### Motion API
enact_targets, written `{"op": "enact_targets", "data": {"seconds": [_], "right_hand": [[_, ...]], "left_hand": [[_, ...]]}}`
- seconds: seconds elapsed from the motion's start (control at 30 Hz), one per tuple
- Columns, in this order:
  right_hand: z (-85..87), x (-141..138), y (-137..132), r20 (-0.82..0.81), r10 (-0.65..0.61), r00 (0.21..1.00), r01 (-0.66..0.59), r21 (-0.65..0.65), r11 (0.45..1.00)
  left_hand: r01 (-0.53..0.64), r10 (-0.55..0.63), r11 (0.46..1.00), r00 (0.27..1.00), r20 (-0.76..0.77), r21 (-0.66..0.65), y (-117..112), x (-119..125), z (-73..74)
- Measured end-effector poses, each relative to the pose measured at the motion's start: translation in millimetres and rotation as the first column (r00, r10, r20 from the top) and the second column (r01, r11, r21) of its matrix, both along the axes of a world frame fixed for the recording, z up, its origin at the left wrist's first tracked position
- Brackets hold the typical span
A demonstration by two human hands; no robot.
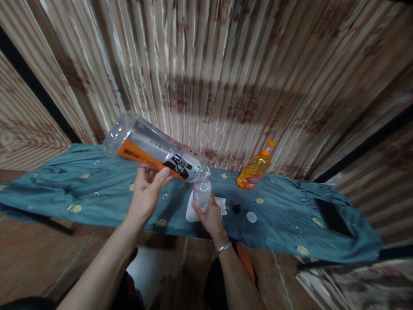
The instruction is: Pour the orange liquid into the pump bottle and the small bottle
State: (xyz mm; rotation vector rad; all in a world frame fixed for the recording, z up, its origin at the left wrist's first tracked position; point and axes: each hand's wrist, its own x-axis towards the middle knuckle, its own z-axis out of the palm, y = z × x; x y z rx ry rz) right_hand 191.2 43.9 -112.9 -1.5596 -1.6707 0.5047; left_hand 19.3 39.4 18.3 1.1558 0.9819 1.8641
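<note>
My left hand (146, 193) grips a large clear plastic bottle (155, 150) with an orange and black label. The bottle is tipped down to the right, its mouth at the top of a small clear bottle (202, 191). My right hand (211, 215) holds the small bottle upright from below, over a white tissue (191, 213) on the teal cloth (97, 193). A silver bracelet sits on my right wrist.
An orange pump bottle (254, 168) stands at the back of the cloth. A black cap (236, 209) and a white cap (251, 216) lie right of my hand. A dark phone (333, 217) lies far right. Striped curtains hang behind.
</note>
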Motion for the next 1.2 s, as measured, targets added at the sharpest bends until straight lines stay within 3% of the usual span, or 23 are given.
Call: {"op": "enact_targets", "data": {"seconds": [1.2], "right_hand": [[-0.7,-0.6,0.5,-0.004,-0.007,1.0,0.007,0.004,1.0]], "left_hand": [[0.003,-0.003,1.0,1.0,-0.03,-0.005,-3.7,2.2,6.0]]}}
